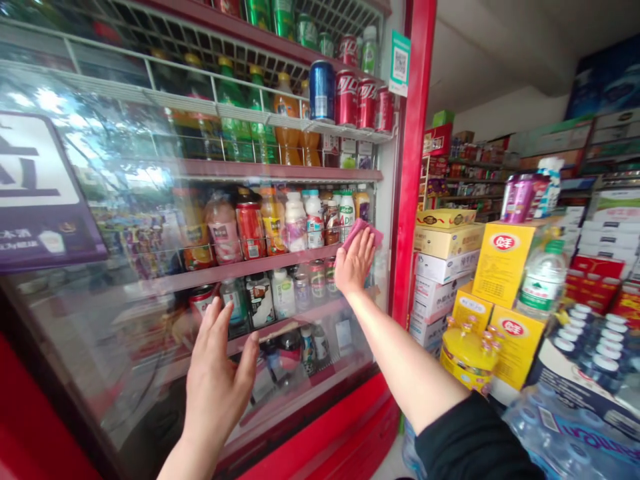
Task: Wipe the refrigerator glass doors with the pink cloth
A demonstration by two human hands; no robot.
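My right hand [356,263] presses a pink cloth [376,238] flat against the glass door [150,293] of a red-framed drinks fridge, near the door's right side. Its fingers lie extended over the cloth. Lower and to the left, my left hand [219,370] is raised before the glass with fingers apart, holding nothing. Whether it touches the glass I cannot tell. Behind the door, bottles and cans stand on several shelves, among them a blue can [321,91] and a red can [346,99].
The red fridge frame [409,173] runs down right of the door. Beyond it are stacked yellow boxes [501,263], white cartons [440,293], a large water bottle [543,277] and plastic-wrapped bottles [575,433]. A purple sign [47,230] is on the glass at left.
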